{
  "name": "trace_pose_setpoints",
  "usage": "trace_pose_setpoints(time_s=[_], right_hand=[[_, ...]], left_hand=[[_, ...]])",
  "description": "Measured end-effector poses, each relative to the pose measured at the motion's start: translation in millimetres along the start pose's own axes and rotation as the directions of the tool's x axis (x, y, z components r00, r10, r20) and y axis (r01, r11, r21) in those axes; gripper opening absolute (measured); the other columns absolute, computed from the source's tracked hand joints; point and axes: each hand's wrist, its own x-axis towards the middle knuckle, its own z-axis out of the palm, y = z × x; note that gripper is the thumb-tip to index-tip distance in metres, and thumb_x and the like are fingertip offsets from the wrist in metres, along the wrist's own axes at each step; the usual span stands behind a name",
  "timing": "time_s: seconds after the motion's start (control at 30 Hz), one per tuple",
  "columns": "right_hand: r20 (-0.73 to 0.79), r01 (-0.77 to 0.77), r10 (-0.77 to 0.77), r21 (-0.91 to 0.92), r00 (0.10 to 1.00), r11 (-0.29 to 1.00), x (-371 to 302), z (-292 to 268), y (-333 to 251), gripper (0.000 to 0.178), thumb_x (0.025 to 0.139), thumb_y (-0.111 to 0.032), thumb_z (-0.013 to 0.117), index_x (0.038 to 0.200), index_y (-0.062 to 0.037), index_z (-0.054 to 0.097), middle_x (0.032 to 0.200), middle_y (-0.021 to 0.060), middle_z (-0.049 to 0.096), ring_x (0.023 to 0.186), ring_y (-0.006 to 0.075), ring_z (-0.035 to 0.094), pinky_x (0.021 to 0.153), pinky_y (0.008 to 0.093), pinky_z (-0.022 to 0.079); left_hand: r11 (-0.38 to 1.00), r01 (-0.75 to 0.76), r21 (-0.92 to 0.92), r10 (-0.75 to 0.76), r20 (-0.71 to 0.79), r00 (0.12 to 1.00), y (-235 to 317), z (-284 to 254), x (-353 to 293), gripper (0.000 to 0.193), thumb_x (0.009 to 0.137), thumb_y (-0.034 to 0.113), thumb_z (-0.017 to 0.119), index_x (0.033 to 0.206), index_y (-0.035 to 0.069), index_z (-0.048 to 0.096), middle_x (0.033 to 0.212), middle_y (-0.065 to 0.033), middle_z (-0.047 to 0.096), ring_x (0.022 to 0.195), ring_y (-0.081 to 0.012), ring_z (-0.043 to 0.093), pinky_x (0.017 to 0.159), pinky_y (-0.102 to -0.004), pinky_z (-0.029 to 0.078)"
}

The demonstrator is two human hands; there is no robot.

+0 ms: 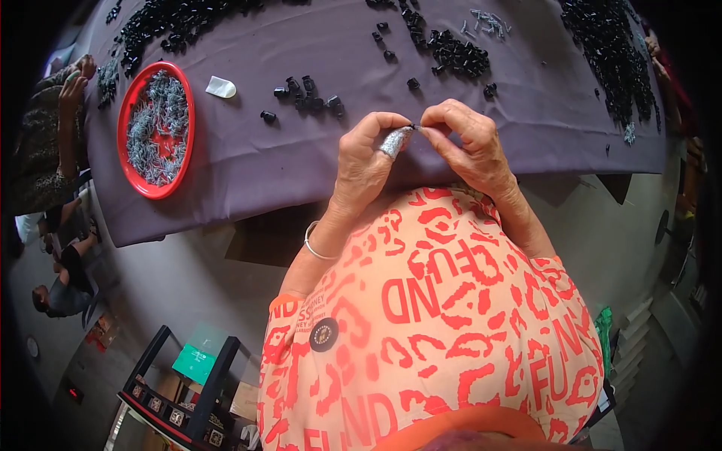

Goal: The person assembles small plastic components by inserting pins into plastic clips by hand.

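My left hand [359, 161] and my right hand [468, 143] meet at the table's near edge, fingertips almost together. Pinched between them is a tiny dark piece [412, 126], mostly hidden by the fingers. A silvery cover [392, 143] wraps one digit of my left hand. Just beyond that hand lies a small group of black plastic parts [307, 101]. Farther off, at right, is a bigger heap of similar black parts [460, 56], with a few small grey pieces [492, 24] behind it.
A red oval tray [122, 139] of small grey pieces stands at left, beside a white finger-cot-like item [221, 87]. Large black heaps lie at the far left [162, 34] and right [609, 60] of the purple-covered table [248, 169]. Other people [45, 135] sit at the left.
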Motion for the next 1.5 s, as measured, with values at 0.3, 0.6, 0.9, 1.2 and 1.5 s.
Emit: trace_pose_setpoints(time_s=[0.3, 0.6, 0.9, 1.2, 1.5], right_hand=[[0.004, 0.133, -0.133, -0.080, 0.991, 0.988, 3, 9, 6, 0.012, 0.079, 0.008, 0.061, 0.088, 0.0008, 0.058, 0.080, 0.0096, 0.061, 0.071, 0.0206, 0.060, 0.063, 0.0298, 0.047], [-0.110, 0.069, -0.073, -0.038, 0.991, 0.997, 19, -5, 7, 0.013, 0.080, 0.005, 0.061, 0.092, -0.0001, 0.060, 0.084, 0.0075, 0.059, 0.072, 0.0140, 0.058, 0.065, 0.0250, 0.047], [-0.084, 0.109, -0.257, -0.749, 0.963, 0.653, 40, 23, 25, 0.019, 0.074, -0.016, 0.070, 0.091, -0.0114, 0.062, 0.084, 0.0021, 0.056, 0.083, 0.0187, 0.053, 0.070, 0.0342, 0.037], [-0.057, -0.215, 0.230, 0.196, 0.972, 0.957, 27, 0, 12, 0.020, 0.087, 0.001, 0.061, 0.107, -0.0013, 0.062, 0.094, -0.0008, 0.061, 0.078, 0.0068, 0.058, 0.068, 0.0211, 0.048], [-0.147, 0.014, -0.026, -0.080, 0.989, 0.997, 12, -11, -4, 0.018, 0.082, 0.007, 0.063, 0.099, 0.0013, 0.063, 0.093, 0.0041, 0.062, 0.086, 0.0110, 0.060, 0.076, 0.0226, 0.050]], left_hand=[[1.000, -0.028, -0.003, 0.028, 0.044, 0.999, 1, -5, 0, 0.013, 0.084, -0.004, 0.059, 0.096, -0.001, 0.061, 0.080, -0.0035, 0.062, 0.075, -0.0078, 0.058, 0.069, -0.0216, 0.048], [0.963, 0.067, -0.261, -0.061, 0.032, 0.998, -3, -11, 3, 0.014, 0.087, -0.003, 0.058, 0.100, -0.001, 0.062, 0.086, 0.0003, 0.063, 0.077, -0.0051, 0.057, 0.071, -0.0186, 0.046], [0.956, 0.026, -0.292, -0.041, -0.045, 0.998, -6, -10, 2, 0.011, 0.086, 0.000, 0.061, 0.097, 0.000, 0.062, 0.084, -0.0020, 0.063, 0.077, -0.0076, 0.059, 0.071, -0.0209, 0.048], [0.956, 0.029, -0.291, -0.040, -0.031, 0.999, -4, -12, 2, 0.012, 0.086, -0.001, 0.061, 0.098, -0.001, 0.061, 0.085, -0.0030, 0.064, 0.078, -0.0082, 0.060, 0.072, -0.0217, 0.049], [0.948, 0.042, -0.314, -0.045, 0.000, 0.999, 2, -8, 2, 0.014, 0.087, 0.001, 0.062, 0.101, -0.002, 0.061, 0.089, -0.0027, 0.065, 0.079, -0.0073, 0.059, 0.073, -0.0197, 0.047]])
